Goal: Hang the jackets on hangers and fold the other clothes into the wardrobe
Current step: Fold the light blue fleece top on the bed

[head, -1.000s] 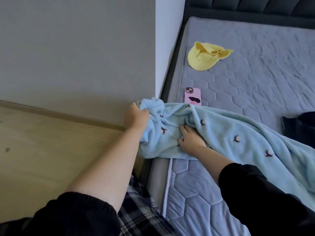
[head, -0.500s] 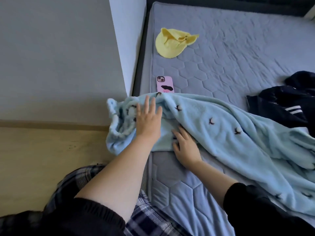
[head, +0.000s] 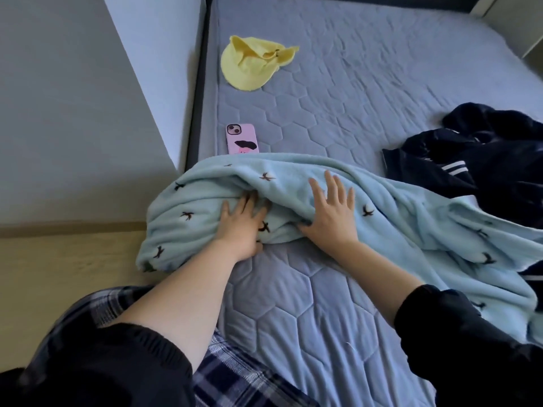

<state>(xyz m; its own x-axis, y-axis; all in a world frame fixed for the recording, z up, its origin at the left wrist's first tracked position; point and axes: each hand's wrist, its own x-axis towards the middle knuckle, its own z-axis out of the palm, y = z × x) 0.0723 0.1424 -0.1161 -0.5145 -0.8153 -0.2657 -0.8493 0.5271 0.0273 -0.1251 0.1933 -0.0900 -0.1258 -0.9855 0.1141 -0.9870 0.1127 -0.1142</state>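
A light blue fleece garment with small dark bird prints [head: 293, 183] lies across the near part of the grey quilted mattress [head: 367, 83], its left end hanging over the bed's edge. My left hand [head: 241, 227] lies flat on it with spread fingers, the fingertips tucked under a fold. My right hand [head: 332, 212] presses flat on the fleece just to the right, fingers straight and spread. A dark navy jacket with white stripes [head: 476, 160] lies crumpled at the right.
A yellow cloth [head: 252, 66] lies at the far left of the mattress. A pink phone [head: 241, 138] lies face down just beyond the fleece. A grey wall [head: 73, 113] and wooden floor [head: 58, 274] are to the left.
My left hand let go of the bunched end of the fleece and now lies flat on it. My right hand moved up onto the fleece and spread out. The view shifted right.
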